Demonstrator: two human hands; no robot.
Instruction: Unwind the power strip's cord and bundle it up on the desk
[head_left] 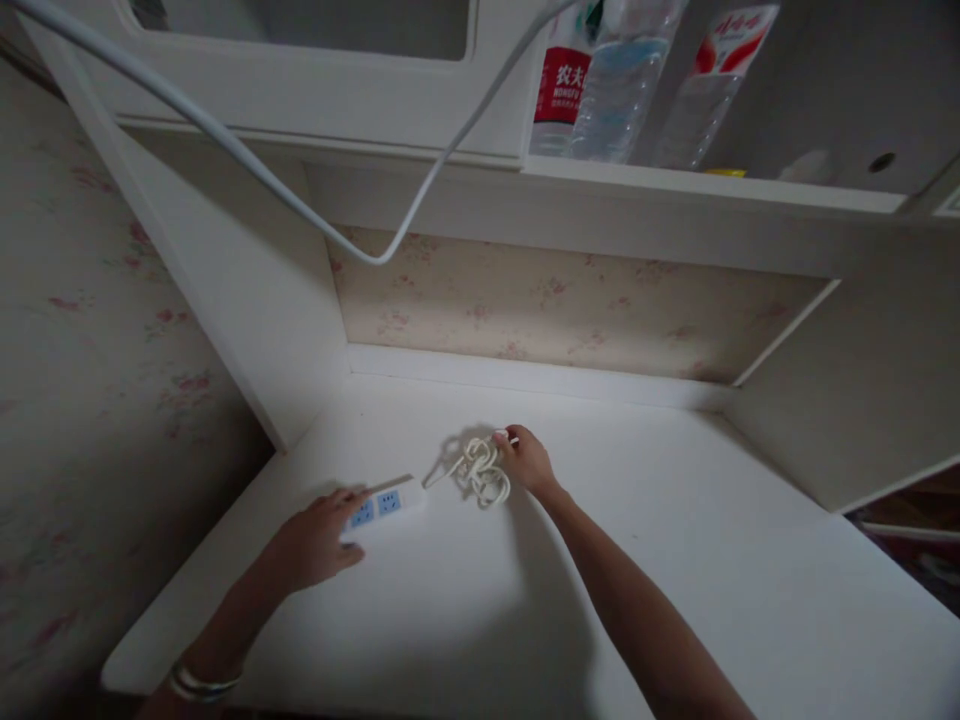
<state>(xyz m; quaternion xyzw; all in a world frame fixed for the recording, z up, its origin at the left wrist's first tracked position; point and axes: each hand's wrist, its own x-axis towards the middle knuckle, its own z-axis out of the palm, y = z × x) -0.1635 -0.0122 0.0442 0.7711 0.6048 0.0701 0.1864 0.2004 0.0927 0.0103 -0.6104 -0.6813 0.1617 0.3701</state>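
Observation:
A white power strip with blue socket faces lies on the white desk. My left hand spans its left end, fingers over the far side and thumb by the near edge, covering part of the sockets. From the strip's right end a white cord runs into a loose, tangled bundle on the desktop. At the bundle's upper right, my right hand is closed in a pinch on the cord's end. A small pale piece shows between those fingers; whether it is the plug I cannot tell.
The white desk has side panels and a low back ledge. Above it, a shelf holds several plastic bottles. A thick grey-white cable hangs in a loop across the upper left. Floral wallpaper covers the wall behind.

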